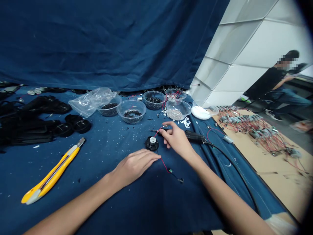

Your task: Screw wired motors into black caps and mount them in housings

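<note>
A round black part [148,143] with a white disc [153,140] on top lies on the blue cloth. My left hand [133,164] lies palm down just in front of it, fingers stretched out and fingertips at the wire. My right hand [177,138] pinches a thin red wire [156,133] to the right above the part. Behind that hand lies a black corded tool [195,137] with a slim tip; whether the hand touches it I cannot tell. A red and black wire lead [166,165] with small ends trails toward me.
A yellow utility knife [55,171] lies at left, below black parts [36,120]. Clear bowls [131,111] of small pieces and a plastic bag [91,99] stand at the back. A thick cable [234,166] curves along the right. Wired motors [244,122] and a person [271,80] are beyond.
</note>
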`<state>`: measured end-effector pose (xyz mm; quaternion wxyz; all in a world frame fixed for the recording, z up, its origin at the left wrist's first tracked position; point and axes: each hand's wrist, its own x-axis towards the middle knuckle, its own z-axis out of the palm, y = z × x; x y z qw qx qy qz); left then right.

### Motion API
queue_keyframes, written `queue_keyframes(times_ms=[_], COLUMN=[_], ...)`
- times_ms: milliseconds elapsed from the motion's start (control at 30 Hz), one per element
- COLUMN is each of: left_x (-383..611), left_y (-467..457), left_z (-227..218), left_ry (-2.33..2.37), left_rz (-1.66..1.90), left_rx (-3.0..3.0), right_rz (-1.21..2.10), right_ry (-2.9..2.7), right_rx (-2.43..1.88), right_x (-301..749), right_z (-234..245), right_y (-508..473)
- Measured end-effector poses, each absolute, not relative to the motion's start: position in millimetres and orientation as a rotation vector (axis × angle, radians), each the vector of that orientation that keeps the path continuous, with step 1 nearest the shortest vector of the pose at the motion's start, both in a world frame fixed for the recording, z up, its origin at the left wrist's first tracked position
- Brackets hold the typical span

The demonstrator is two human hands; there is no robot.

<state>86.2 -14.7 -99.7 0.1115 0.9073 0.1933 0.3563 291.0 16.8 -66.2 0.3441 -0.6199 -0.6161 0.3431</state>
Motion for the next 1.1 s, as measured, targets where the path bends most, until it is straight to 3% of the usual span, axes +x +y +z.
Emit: queue_keyframes(times_ms=[67,300,600,867,1100], left_x=[88.1,96.2,97.4,102.7,92.8], left_y=[-16.9,-22.2,-5.5,1.1,0.0], left_z=[-97.9,-89.1,-103.8,-107.5,-102.5], left_ry=[0.664,0.877,0.93,0.999,1.058], left_rz=[1.098,1.243,1.122,1.05,0.951], left_rx=[2.584,2.354,2.511,2.605,2.698], right_rz=[0.653,0.657,0.656,1.013,1.042], right_ry=[-1.67,-2.321,-2.313,-1.963,-1.894], right_rx=[-1.533,-1.138,-1.076,-1.222,-1.228], right_x=[292.7,300.3,318.7,309.3,293.9], right_z=[-53.7,-52.8,-62.1,-85.3,-85.5], right_y=[-4.1,-31.0,5.0,7.2,-2.7])
